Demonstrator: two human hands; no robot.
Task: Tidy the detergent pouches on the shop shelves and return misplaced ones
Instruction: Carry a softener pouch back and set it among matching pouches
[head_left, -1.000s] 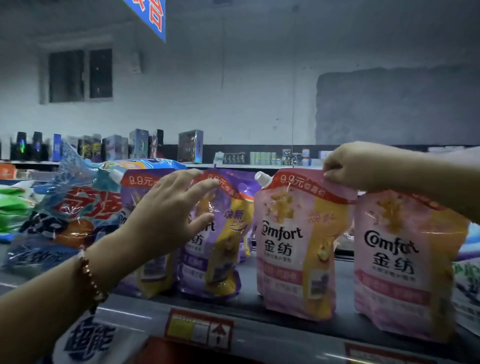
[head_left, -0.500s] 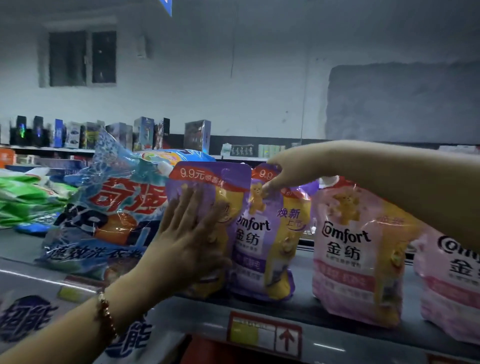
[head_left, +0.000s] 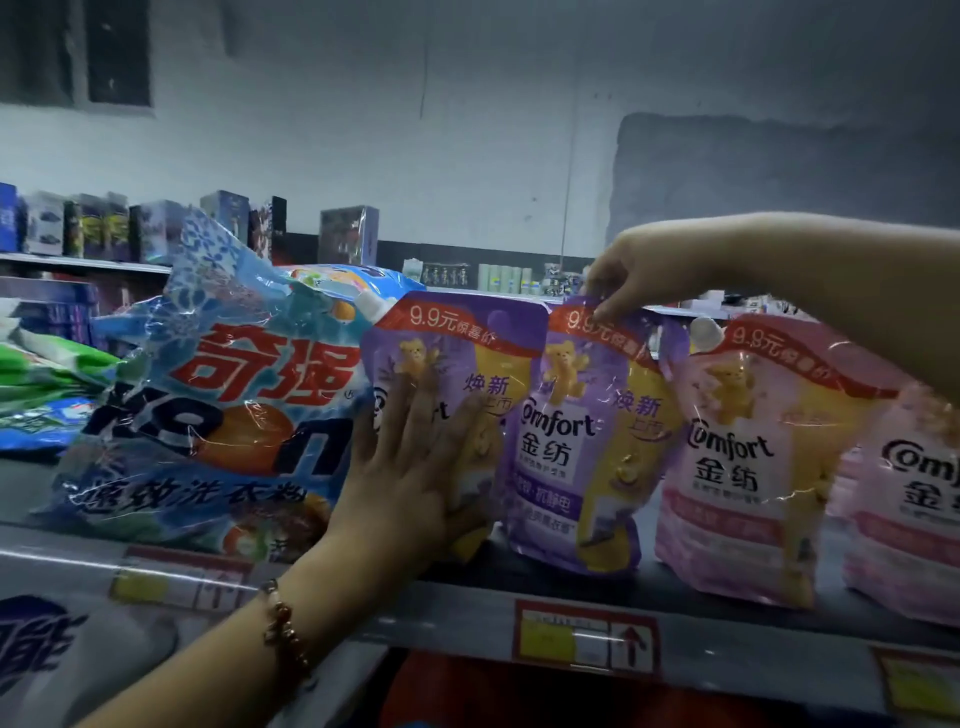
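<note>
Two purple Comfort pouches stand side by side on the shelf. My left hand presses flat, fingers straight, against the front of the left purple pouch. At the top edge of the right purple pouch, my right hand pinches the seal from above. A pink Comfort pouch stands just right of it, and a second pink pouch is cut off by the right edge.
A big blue washing-powder bag leans against the left purple pouch. Green and blue bags lie further left. Price tags sit on the shelf's front rail. Boxes line a far shelf by the wall.
My right hand left the pink pouch and now pinches the right purple pouch's top. My left hand went from hovering to pressing on the left purple pouch. The view shifted left.
</note>
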